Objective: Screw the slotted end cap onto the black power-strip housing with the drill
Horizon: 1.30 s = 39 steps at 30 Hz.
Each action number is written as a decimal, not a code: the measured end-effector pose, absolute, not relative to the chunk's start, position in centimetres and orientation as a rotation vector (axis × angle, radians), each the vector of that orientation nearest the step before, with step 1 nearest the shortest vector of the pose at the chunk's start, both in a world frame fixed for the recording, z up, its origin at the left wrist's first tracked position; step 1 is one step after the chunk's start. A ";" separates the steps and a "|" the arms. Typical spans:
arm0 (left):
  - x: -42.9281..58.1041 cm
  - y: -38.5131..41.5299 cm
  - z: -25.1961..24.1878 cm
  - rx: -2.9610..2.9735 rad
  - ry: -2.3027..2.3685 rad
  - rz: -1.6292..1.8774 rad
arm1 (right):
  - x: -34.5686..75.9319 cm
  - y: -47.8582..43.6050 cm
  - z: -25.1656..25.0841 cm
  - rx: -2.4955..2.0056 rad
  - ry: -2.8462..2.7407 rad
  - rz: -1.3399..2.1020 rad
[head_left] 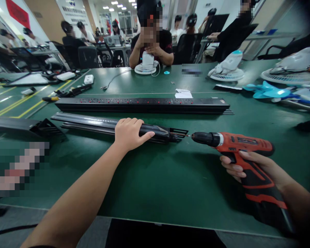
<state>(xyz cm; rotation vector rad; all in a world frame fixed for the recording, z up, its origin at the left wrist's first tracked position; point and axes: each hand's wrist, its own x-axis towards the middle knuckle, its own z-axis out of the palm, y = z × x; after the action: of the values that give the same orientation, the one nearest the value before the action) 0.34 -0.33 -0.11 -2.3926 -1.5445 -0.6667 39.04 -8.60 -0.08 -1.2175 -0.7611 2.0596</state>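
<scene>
My right hand (237,167) is wrapped round the grip of an orange and black cordless drill (244,141), its forefinger area near the trigger. The drill points left, and its thin bit reaches the right end of a long black housing (93,120) lying on the table. Whether the bit touches a screw there is too small to tell. Pressed over that housing near its right end is my left hand (129,134), fingers curled over the far side and thumb along the near side. Slotted metal shows at the housing's end.
Behind it lies a long black power strip (144,105) with red dots. Another black housing (12,125) is at the left. A screwdriver (50,99), white paper (183,93), blue fan blades (268,90) and fan parts (227,70) lie beyond. A person (152,44) sits opposite holding a white fan.
</scene>
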 end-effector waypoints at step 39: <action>0.3 -0.3 -0.2 -2.387 -1.544 -0.662 | 39.1 -8.6 -0.1 -1.201 -0.777 2.083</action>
<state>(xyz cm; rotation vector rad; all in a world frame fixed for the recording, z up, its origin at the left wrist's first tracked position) 0.33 -0.28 -0.22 -2.3866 -1.5436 -0.6616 39.12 -8.57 -0.10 -1.2009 -0.7768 2.0831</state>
